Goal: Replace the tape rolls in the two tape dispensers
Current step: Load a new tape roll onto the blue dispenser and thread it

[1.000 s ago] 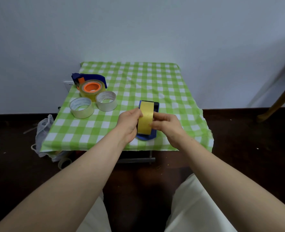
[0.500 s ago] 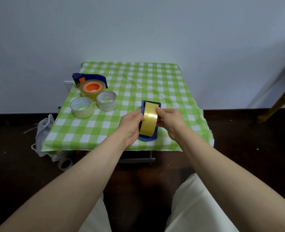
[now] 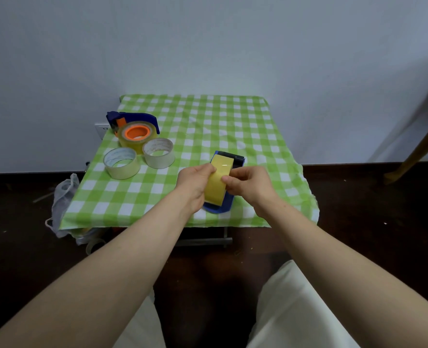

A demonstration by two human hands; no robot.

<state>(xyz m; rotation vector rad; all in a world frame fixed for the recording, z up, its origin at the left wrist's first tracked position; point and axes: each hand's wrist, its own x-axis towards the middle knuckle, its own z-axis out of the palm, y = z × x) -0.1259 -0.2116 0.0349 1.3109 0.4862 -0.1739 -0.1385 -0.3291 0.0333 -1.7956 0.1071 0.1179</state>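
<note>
A yellow tape roll [image 3: 219, 177] stands on edge inside a blue tape dispenser [image 3: 226, 204] near the table's front edge. My left hand [image 3: 195, 184] grips the roll's left side. My right hand [image 3: 248, 183] pinches its right side and outer face. A second blue dispenser [image 3: 135, 119] lies at the back left with a yellowish roll on an orange hub [image 3: 135, 133]. Two loose clear tape rolls lie flat in front of it, one on the left [image 3: 121, 163] and one on the right [image 3: 158, 153].
The small table wears a green and white checked cloth [image 3: 208, 126] and stands against a pale wall. A white plastic bag [image 3: 62, 199] hangs at its left front corner. Dark floor surrounds it. A wooden leg [image 3: 418, 149] leans at the far right.
The yellow roll has tilted, its top leaning away from me. My right hand has slid from the roll's upper right down onto its outer face. My left hand keeps its grip.
</note>
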